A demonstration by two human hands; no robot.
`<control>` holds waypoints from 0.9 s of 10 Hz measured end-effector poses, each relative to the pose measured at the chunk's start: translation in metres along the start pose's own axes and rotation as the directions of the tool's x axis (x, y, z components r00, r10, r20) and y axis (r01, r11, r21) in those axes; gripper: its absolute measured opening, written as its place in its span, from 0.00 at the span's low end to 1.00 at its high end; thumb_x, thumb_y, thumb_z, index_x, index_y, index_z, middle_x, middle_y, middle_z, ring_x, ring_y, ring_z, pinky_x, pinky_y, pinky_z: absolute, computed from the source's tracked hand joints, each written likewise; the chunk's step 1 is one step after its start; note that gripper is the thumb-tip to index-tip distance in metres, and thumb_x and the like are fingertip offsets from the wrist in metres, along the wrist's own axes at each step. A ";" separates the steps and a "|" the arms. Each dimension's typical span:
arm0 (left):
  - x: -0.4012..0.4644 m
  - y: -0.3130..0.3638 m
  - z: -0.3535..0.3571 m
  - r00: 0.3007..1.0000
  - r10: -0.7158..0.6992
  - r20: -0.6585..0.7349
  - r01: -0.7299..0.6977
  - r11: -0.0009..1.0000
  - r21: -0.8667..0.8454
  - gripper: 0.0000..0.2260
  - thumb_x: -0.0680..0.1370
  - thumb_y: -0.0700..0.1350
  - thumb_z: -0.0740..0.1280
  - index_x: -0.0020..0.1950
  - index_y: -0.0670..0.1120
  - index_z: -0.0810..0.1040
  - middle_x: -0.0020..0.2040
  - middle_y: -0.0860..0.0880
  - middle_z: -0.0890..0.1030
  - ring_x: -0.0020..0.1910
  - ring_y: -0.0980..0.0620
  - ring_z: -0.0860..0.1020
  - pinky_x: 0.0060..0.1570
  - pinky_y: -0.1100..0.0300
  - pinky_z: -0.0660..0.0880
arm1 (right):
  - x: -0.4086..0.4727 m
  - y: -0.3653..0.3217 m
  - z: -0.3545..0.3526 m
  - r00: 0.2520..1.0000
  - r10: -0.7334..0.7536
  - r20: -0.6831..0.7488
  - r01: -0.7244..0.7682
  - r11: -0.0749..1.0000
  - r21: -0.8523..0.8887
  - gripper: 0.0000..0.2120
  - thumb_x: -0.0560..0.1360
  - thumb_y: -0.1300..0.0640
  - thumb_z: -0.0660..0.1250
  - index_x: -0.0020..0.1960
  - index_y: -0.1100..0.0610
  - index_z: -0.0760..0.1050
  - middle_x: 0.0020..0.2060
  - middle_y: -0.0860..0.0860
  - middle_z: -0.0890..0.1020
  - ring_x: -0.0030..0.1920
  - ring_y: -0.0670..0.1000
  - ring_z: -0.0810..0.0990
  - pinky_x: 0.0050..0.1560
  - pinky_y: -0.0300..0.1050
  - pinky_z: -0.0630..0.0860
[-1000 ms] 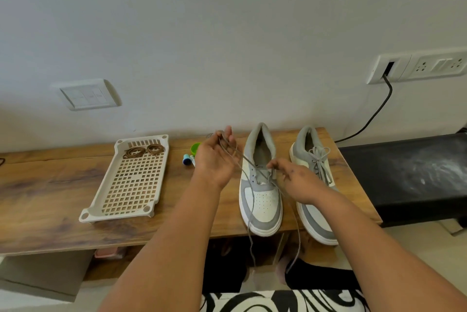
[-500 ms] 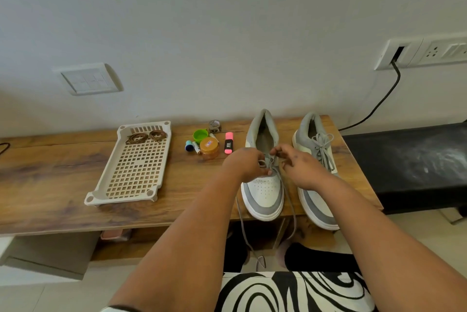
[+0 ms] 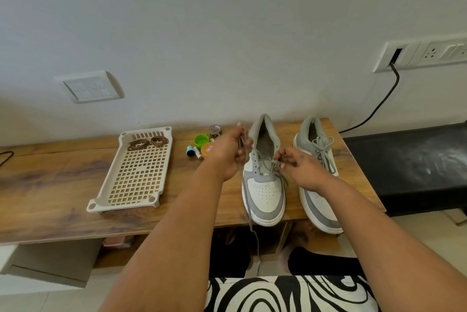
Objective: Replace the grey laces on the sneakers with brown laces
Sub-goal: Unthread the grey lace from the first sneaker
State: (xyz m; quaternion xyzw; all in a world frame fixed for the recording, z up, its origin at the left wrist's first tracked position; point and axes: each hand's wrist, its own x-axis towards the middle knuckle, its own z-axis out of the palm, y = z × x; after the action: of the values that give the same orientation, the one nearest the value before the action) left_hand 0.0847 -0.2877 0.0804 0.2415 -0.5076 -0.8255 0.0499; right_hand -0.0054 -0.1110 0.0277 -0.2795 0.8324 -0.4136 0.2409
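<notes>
Two grey-and-white sneakers stand on the wooden table [image 3: 50, 185]. The left sneaker [image 3: 264, 193] has its grey lace [image 3: 250, 213] mostly pulled out, one end hanging over the table's front edge. My left hand [image 3: 231, 154] grips a strand of that lace, raised beside the shoe's collar. My right hand [image 3: 299, 167] pinches the lace at the lower eyelets. The right sneaker [image 3: 318, 175] still has its grey lace tied in a bow. Two coiled brown laces [image 3: 147, 142] lie at the far end of a cream perforated tray [image 3: 136, 175].
Small items sit behind my left hand: a green cap [image 3: 201, 139], an orange tin [image 3: 207, 149], a small jar [image 3: 215, 131], a blue-tipped tube [image 3: 192, 152]. A black bench [image 3: 409, 160] adjoins the table's right end. A black cable [image 3: 374, 112] runs from the wall socket.
My left hand went from the eyelets up and to the left, drawing a strand of grey lace out with it. My right hand stayed at the lower eyelets.
</notes>
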 end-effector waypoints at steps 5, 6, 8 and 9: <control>0.017 -0.041 0.007 0.974 0.182 0.137 -0.176 0.219 0.960 0.10 0.82 0.51 0.63 0.50 0.44 0.76 0.43 0.46 0.77 0.42 0.49 0.77 0.42 0.53 0.75 | 0.000 -0.001 0.003 0.996 -0.068 -0.064 0.067 0.997 -0.026 0.05 0.78 0.49 0.68 0.52 0.48 0.77 0.48 0.43 0.83 0.51 0.39 0.81 0.48 0.32 0.72; 0.014 -0.036 0.011 0.949 0.272 0.157 -0.263 0.413 0.872 0.09 0.82 0.47 0.63 0.46 0.44 0.72 0.38 0.47 0.73 0.37 0.52 0.71 0.38 0.57 0.71 | 0.000 -0.001 0.003 0.992 -0.067 -0.108 0.070 0.997 0.029 0.05 0.77 0.50 0.70 0.49 0.51 0.79 0.44 0.44 0.84 0.46 0.38 0.82 0.47 0.34 0.74; -0.002 -0.008 0.021 0.837 0.526 -0.153 -0.383 0.761 0.524 0.10 0.83 0.48 0.61 0.43 0.49 0.70 0.37 0.51 0.73 0.35 0.55 0.70 0.36 0.61 0.68 | 0.000 -0.003 0.000 0.991 0.018 -0.134 -0.003 0.994 0.110 0.08 0.78 0.49 0.67 0.50 0.52 0.81 0.44 0.44 0.84 0.46 0.40 0.80 0.41 0.33 0.69; -0.006 0.000 0.016 0.818 0.497 -0.290 -0.357 0.833 0.422 0.09 0.84 0.48 0.61 0.44 0.49 0.72 0.39 0.53 0.74 0.36 0.58 0.70 0.38 0.62 0.67 | 0.002 -0.002 0.000 0.991 0.026 -0.128 -0.016 0.997 0.073 0.10 0.79 0.47 0.66 0.51 0.52 0.81 0.45 0.46 0.84 0.49 0.44 0.80 0.43 0.35 0.70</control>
State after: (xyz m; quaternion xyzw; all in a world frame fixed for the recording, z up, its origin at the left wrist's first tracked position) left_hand 0.0824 -0.2730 0.0881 0.2827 -0.6669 -0.6243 0.2925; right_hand -0.0066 -0.1138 0.0291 -0.2345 0.8336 -0.4580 0.2006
